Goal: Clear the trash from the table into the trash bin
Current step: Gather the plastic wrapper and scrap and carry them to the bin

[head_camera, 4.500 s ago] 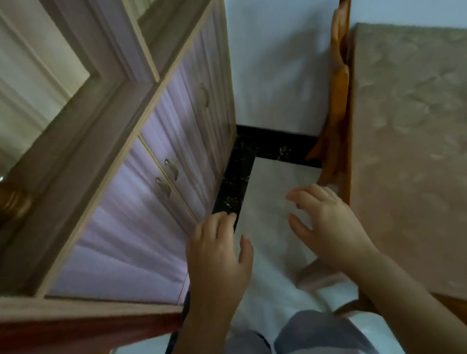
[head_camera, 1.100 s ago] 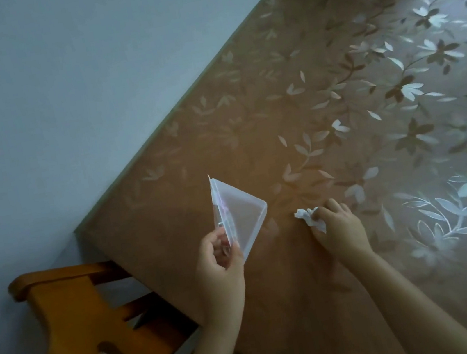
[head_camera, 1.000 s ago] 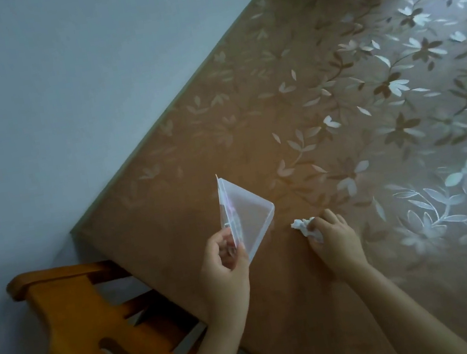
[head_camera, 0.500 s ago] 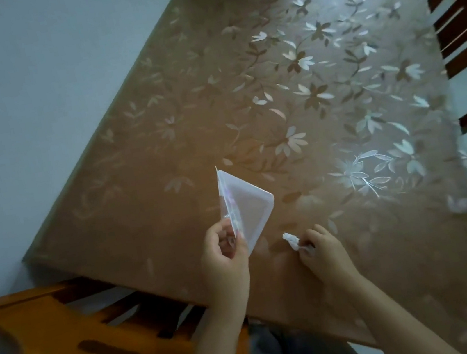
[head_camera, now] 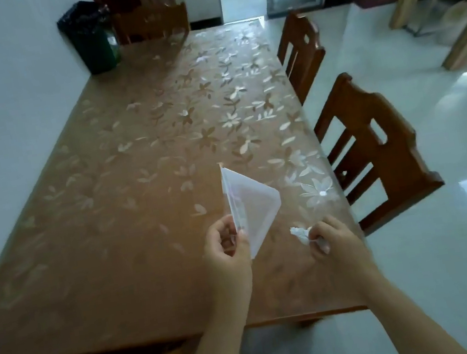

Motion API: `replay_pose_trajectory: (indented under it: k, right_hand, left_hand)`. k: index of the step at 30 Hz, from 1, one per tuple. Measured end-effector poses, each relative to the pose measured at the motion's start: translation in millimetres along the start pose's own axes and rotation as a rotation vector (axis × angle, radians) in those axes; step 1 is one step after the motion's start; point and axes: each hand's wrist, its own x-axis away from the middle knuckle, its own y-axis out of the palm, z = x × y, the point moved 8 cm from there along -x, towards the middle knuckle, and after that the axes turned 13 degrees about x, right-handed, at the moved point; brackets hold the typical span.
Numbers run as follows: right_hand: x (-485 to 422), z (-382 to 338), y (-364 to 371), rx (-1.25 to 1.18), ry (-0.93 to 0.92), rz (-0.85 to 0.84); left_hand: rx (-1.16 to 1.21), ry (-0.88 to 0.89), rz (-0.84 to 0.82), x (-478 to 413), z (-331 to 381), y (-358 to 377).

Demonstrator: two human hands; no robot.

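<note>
1. Brown flower-patterned table (head_camera: 140,216) fills the view, running from 6 toward 12 o'clock.
2. Dark trash bin (head_camera: 91,37) stands on the table's far corner at 11 o'clock, against the wall.
3. Clear plastic container (head_camera: 252,204), tilted on edge, is pinched at its lower corner by the left hand (head_camera: 226,257).
4. Right hand (head_camera: 334,240), at 3 o'clock of the left, clenches a crumpled white tissue (head_camera: 299,232) above the table's near right corner.

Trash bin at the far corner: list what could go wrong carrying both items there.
1. The trash bin stands at the table's far end, so it is a long carry.
2. The right hand only pinches the crumpled tissue; it could drop.
3. The left hand grips the clear plastic piece by one corner; it may slip.
</note>
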Motion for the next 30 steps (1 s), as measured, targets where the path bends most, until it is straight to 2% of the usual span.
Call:
replay_pose_trajectory:
  k: [8, 15, 18, 25, 30]
  right_hand:
    - [85.8, 149.7, -126.3, -0.053, 0.209, 0.226]
    - [179.8, 286.0, -185.0, 0.041, 0.477, 0.273]
    - [202.1, 327.1, -203.9, 0.066, 0.547, 0.296]
    - [215.2, 413.5, -222.4, 0.113, 0.674, 0.298]
    - [162.8, 485.3, -238.7, 0.17, 0.706, 0.304]
  left_hand:
    - [-0.009, 0.044, -0.258, 106.6, 20.6, 156.0]
    - [0.077, -0.065, -0.592, 201.1, 1.0, 301.3]
    - [0.082, -0.072, -0.677, 224.3, -11.7, 349.7]
    - [0.047, -0.155, -0.807, 238.6, -47.0, 446.2]
    - [0.099, -0.19, -0.822, 208.1, -66.7, 546.4]
